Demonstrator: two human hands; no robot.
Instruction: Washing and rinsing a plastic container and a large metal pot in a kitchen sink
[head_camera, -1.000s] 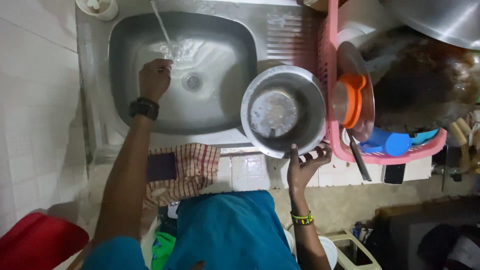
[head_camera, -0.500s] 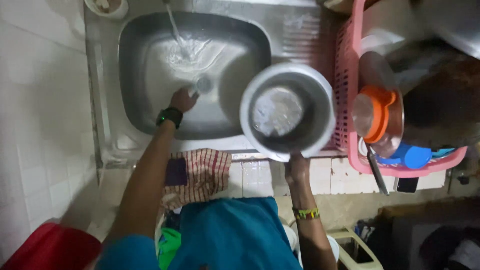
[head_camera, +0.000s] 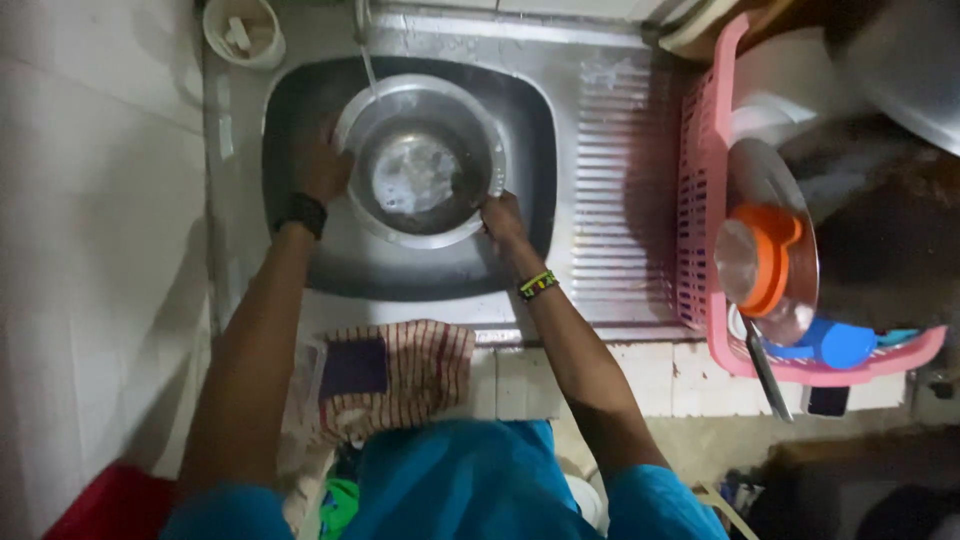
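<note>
Bare ribbed drainboard (head_camera: 615, 180) right of the sink (head_camera: 300, 270) — pink dish rack (head_camera: 700, 200) beyond, steel bowl (head_camera: 422, 160) filling the basin.

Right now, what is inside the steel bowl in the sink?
The steel bowl holds shallow water with foam at its middle, and a thin stream from the tap falls at its rim. The sink floor beneath it is covered.

Home kitchen: steel sink (head_camera: 590, 150), dish rack (head_camera: 700, 200)
</note>
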